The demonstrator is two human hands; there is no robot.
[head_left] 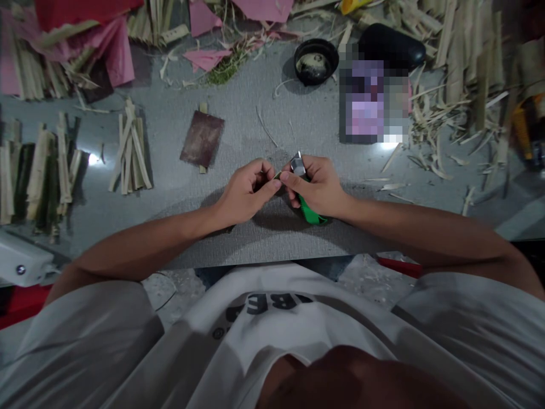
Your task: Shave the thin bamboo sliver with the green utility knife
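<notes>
Over the near middle of the grey table, my two hands meet, almost touching. My left hand is closed, pinching one end of a thin greenish strip. Closed round a green utility knife is my right hand; its metal end points up and away from me. The right thumb and fingertips also meet the strip. Most of the strip is hidden by my fingers. Beyond my left hand, a brown sandpaper-like square lies flat over a pale wooden stick.
Bundles of split sticks lie at the left. A black bowl, a dark rounded case and a blurred-out rectangular item stand far right of centre. Shavings litter the right, with pink sheets at the back.
</notes>
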